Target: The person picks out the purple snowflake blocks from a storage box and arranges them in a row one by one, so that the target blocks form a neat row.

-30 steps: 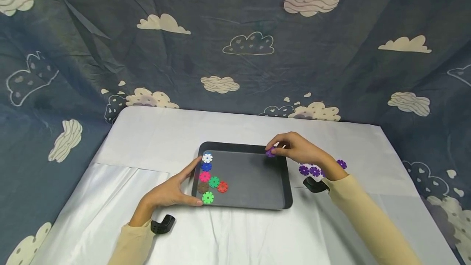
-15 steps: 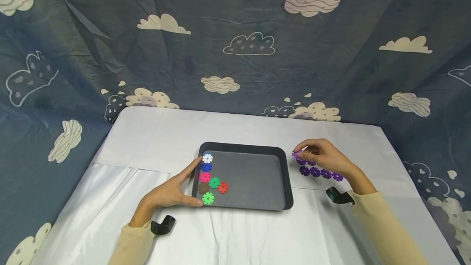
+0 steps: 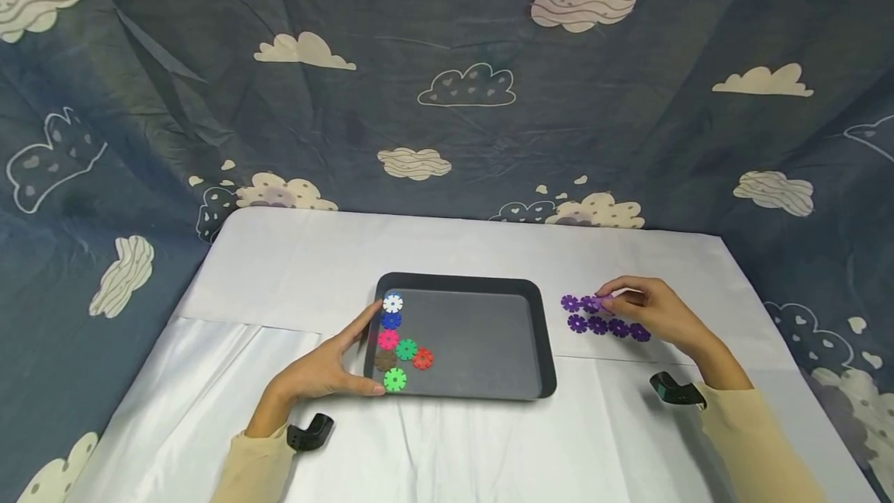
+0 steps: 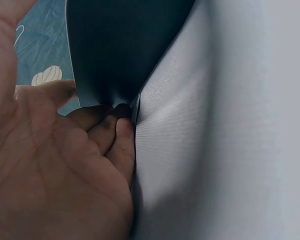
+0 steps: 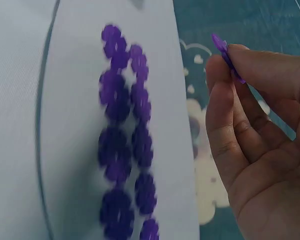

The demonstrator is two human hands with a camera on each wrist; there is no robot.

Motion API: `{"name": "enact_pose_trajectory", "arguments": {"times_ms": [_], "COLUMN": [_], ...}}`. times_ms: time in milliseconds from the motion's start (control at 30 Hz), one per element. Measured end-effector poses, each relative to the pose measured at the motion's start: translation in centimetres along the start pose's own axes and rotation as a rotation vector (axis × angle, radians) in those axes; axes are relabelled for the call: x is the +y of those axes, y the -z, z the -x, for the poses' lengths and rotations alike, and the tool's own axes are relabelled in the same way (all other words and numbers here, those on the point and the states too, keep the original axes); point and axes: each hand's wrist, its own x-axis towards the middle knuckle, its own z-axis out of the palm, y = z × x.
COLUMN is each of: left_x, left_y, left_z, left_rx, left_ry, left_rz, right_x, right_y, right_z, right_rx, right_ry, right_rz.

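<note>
My left hand grips the left end of a dark grey baking tray, thumb at the near corner and a finger at the far one. In the left wrist view its fingers curl against the tray's side wall. Right of the tray, my right hand pinches a purple flower-shaped disc between thumb and fingertips; the right wrist view shows it edge-on. It is held close over two rows of similar purple discs, and the hand hides part of the farther row.
Several coloured discs lie along the tray's left side, among them a white one, a pink one and a red one. White cloth covers the table. A dark cloud-patterned curtain hangs behind it.
My right hand has moved right, from over the tray's far right corner to the purple discs, where it pinches one at the farther row. The left hand keeps its grip on the tray.
</note>
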Motion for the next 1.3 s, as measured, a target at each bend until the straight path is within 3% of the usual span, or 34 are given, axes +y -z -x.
{"name": "enact_pose_trajectory", "arguments": {"times_ms": [333, 567, 1133, 1300], "left_x": [0.0, 0.0, 0.1, 0.1], "left_y": [0.1, 0.0, 0.1, 0.0], "left_z": [0.1, -0.1, 0.1, 0.0], "left_rx": [0.001, 0.004, 0.01, 0.005], "left_ry": [0.009, 0.02, 0.013, 0.018], "left_rz": [0.0, 0.005, -0.002, 0.005], "right_x": [3.6, 5.8, 8.3, 8.2], "right_y": [1.5, 2.1, 2.5, 2.5], "right_z": [1.9, 3.1, 4.4, 4.5], "right_rx": [0.083, 0.137, 0.124, 0.142], "right_ry": [-0.11, -0.123, -0.243, -0.228], "right_rz": [0.102, 0.169, 0.172, 0.215]}}
